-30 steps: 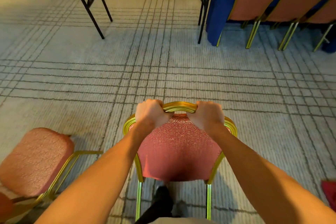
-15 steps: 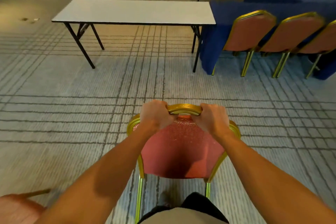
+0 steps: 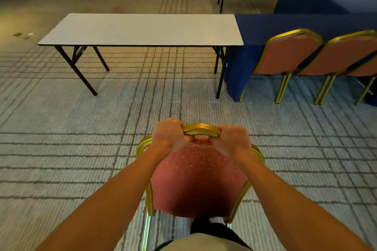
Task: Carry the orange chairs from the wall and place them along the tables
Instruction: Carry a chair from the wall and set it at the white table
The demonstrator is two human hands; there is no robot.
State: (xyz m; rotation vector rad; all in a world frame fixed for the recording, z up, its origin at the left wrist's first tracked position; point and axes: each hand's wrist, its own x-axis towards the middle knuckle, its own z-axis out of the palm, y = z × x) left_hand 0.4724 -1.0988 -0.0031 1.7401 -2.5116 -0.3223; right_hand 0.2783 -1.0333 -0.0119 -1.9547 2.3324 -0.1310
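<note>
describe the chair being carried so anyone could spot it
From the bare white table, come straight toward the camera. The carried chair is bottom middle, its gold top rail gripped by the left hand and right hand. Unlike the chairs at the blue-draped table, it is alone, away from any table.

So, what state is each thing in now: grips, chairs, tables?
held chair: upright, held by both grips; lifted or not, cannot tell.
left grip: curled round the held chair's gold top rail.
right grip: curled round the same rail.
white folding table: unfolded, standing, no chair along its near side.
blue-draped table: standing, covered.
chairs by the blue table: upright, backs to the camera.
</note>
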